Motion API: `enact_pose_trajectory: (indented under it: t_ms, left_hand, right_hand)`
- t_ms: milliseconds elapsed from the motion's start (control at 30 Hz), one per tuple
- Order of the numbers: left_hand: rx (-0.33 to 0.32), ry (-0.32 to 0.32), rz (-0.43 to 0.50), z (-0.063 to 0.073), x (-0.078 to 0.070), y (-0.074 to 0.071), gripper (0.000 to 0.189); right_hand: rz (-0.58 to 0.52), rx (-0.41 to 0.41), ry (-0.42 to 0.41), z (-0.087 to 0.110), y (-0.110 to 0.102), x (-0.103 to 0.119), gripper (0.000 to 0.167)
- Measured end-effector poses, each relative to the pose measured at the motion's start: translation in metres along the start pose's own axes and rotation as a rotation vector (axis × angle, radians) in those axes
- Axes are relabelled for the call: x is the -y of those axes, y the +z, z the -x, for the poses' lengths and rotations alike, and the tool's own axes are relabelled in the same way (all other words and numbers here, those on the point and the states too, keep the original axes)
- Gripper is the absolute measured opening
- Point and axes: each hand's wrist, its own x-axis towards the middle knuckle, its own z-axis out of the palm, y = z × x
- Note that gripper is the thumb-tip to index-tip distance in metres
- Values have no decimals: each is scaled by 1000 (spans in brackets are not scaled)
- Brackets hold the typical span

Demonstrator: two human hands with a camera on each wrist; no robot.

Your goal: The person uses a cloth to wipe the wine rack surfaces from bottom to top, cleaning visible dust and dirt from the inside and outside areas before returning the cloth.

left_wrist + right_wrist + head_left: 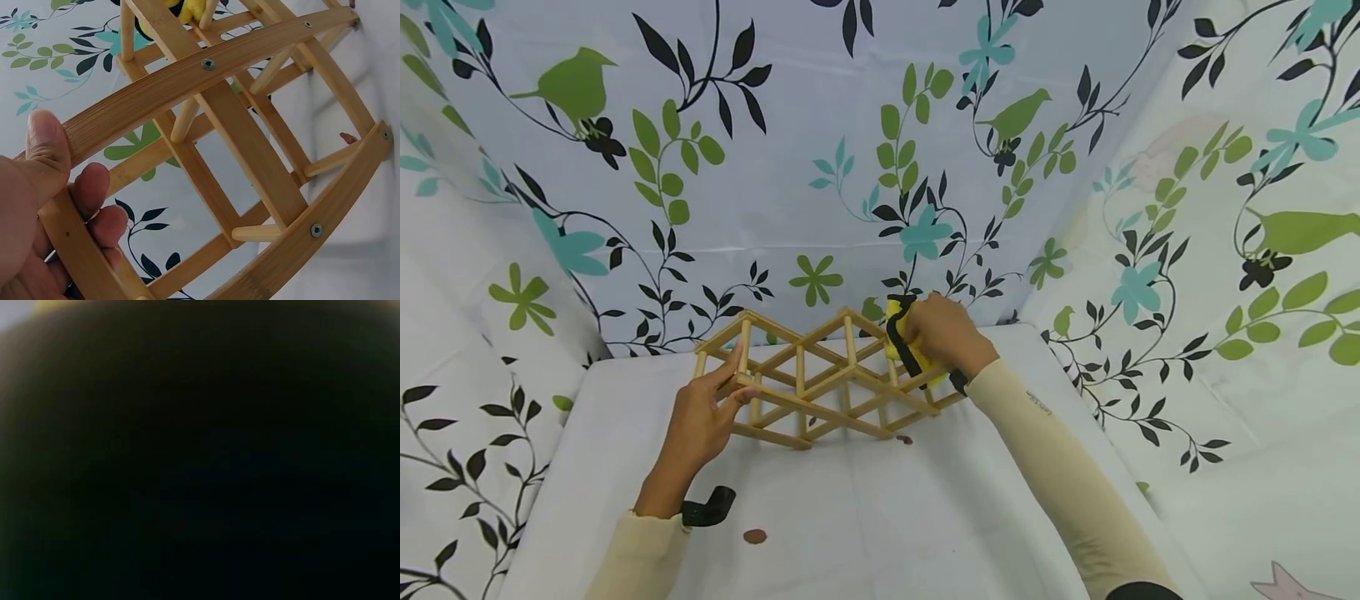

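A folding wooden lattice rack [851, 368] [250, 150], opened out in crossed slats joined by dowels and screws, spans the space between both hands at the far part of the table. My left hand [700, 417] [31, 187] grips its left end, with the thumb on one slat and the fingers curled around the frame. At the right end, my right hand [947, 333] holds a bunched yellow cloth [895, 329] [195, 9] with black edging against the slats. The right wrist view is almost wholly dark, with a bit of yellow in the top left corner.
The table [850, 517] has a white cover with small brown spots [755, 536] on it. Hanging fabric [805, 167] printed with leaves, birds and flowers encloses the back and both sides.
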Motion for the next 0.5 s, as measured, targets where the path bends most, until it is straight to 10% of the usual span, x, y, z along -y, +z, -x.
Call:
enact_pose_trajectory:
  t_ms: [133,367,500]
  left_hand:
    - [19,2,-3,-2,-1,-1,76]
    - [12,-12,-6,-3,-3,1,76]
    - [6,-21,6,-1,-1,3,77]
  right_hand:
    - [46,-115,-14,-1,12,-5,25]
    - [-86,-656,38,1,24,-16,17]
    - [-78,-512,71,5,20,-12,26]
